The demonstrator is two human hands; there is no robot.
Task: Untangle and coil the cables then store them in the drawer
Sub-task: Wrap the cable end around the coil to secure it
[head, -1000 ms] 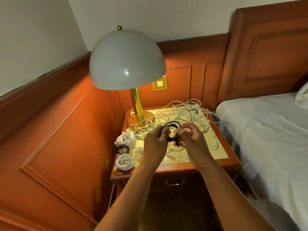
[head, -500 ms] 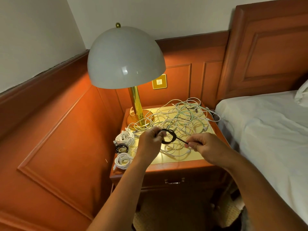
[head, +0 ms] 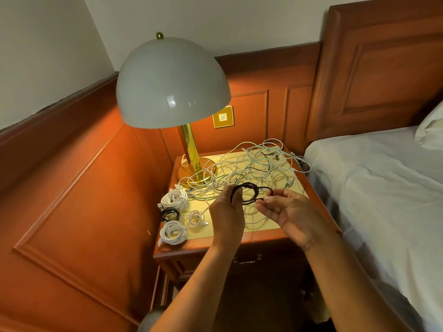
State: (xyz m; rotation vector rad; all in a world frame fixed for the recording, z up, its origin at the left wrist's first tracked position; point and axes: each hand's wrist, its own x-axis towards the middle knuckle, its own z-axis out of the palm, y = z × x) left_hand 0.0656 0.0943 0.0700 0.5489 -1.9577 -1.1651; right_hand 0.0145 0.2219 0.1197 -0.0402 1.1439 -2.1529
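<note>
My left hand has its grip clamped on a black cable, holding the coiled loops above the bench. My right hand pinches the free part of the same cable between thumb and fingers, just beside the coil. Under both hands lies a tangle of white and green cables. Four coiled cables sit at the left edge of the bench, near the lamp. The drawer below is closed.
</note>
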